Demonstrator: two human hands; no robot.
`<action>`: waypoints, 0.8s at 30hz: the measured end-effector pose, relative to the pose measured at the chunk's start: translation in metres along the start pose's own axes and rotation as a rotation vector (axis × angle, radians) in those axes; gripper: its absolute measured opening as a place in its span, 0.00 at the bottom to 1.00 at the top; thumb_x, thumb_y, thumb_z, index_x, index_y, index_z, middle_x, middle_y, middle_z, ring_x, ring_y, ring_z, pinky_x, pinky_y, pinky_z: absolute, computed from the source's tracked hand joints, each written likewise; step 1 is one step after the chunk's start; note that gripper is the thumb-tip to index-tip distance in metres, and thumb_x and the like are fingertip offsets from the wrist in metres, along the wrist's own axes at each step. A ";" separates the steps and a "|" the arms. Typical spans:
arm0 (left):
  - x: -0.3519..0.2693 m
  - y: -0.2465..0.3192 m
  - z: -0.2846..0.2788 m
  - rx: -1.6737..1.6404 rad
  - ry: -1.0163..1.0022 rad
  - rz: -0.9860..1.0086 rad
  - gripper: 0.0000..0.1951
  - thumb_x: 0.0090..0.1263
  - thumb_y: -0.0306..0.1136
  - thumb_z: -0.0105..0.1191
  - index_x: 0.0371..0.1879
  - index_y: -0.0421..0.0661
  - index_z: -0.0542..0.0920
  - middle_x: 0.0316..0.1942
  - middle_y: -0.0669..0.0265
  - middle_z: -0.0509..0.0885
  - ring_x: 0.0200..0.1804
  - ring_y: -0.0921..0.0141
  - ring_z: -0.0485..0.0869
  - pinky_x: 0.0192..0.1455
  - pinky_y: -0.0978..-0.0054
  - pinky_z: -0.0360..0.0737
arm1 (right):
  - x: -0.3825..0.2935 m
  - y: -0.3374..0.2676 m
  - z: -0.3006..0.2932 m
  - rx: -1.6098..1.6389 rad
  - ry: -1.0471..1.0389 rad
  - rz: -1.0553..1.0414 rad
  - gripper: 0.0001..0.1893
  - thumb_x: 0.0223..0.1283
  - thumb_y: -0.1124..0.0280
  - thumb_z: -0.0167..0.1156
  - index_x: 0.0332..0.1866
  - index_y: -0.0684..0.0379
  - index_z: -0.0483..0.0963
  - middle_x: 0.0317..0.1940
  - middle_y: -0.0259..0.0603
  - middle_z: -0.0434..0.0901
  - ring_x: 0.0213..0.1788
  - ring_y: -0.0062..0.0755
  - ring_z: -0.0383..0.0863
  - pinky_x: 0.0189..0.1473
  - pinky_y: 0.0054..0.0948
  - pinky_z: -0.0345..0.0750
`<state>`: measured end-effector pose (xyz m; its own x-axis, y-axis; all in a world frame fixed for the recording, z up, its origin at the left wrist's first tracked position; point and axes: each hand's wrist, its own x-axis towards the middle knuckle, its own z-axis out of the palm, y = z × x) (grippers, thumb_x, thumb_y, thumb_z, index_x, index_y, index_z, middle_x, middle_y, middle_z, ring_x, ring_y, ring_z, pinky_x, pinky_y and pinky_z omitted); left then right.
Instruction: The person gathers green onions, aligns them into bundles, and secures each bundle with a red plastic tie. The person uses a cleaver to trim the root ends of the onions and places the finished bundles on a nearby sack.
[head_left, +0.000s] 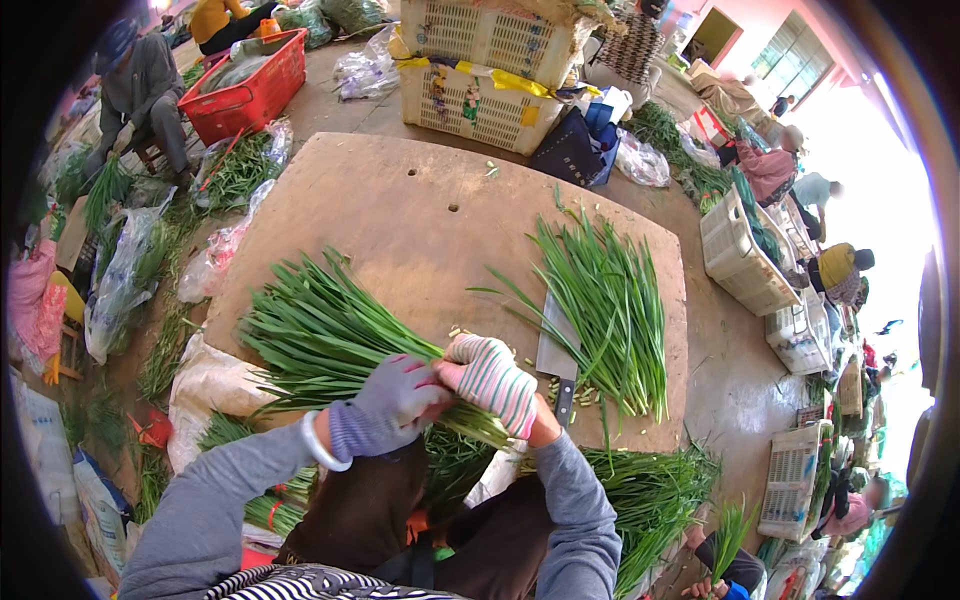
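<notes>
Both my hands, in knitted gloves, are on one bunch of green garlic chives, its leaves fanned to the left over a wooden board. My left hand, in a grey and purple glove, grips the bunch around its stems. Close beside it, my right hand, in a striped glove, is closed around the stem ends, fingertips partly hidden. Right of my hands a cleaver with a black handle lies on the board, its blade partly under a second, loose pile of chives. Short cut stem pieces lie near the handle.
More chives lie below the board's right edge, and tied bundles are by my legs. Stacked white crates stand beyond the board, a red crate at upper left. Other people sit at left and right; one hand holds chives at lower right.
</notes>
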<state>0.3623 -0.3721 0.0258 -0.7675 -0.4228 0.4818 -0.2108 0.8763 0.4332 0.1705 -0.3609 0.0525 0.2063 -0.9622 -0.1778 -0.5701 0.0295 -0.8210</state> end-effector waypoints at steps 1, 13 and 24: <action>-0.005 -0.001 -0.003 -0.032 0.002 -0.016 0.13 0.49 0.31 0.65 0.35 0.51 0.83 0.33 0.64 0.79 0.38 0.58 0.79 0.41 0.61 0.75 | -0.001 -0.002 0.001 -0.061 -0.001 0.040 0.13 0.61 0.61 0.61 0.33 0.61 0.84 0.27 0.54 0.83 0.31 0.51 0.85 0.37 0.40 0.80; -0.020 -0.017 -0.011 -0.016 -0.139 0.034 0.10 0.51 0.33 0.58 0.34 0.54 0.80 0.28 0.66 0.72 0.39 0.60 0.75 0.45 0.61 0.72 | 0.000 0.007 0.015 -0.313 0.170 -0.082 0.09 0.57 0.65 0.65 0.30 0.61 0.82 0.27 0.49 0.80 0.31 0.48 0.83 0.36 0.39 0.78; 0.000 -0.033 -0.030 -0.218 -0.216 -0.216 0.07 0.63 0.33 0.59 0.36 0.46 0.81 0.32 0.55 0.83 0.40 0.52 0.83 0.42 0.57 0.79 | -0.029 -0.002 0.031 -0.593 0.355 -0.323 0.13 0.61 0.62 0.63 0.23 0.55 0.76 0.24 0.47 0.75 0.23 0.50 0.78 0.26 0.45 0.75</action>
<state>0.3874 -0.4077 0.0342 -0.8342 -0.5140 0.1999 -0.2659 0.6924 0.6707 0.1901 -0.3246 0.0428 0.2250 -0.9305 0.2892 -0.8772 -0.3227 -0.3556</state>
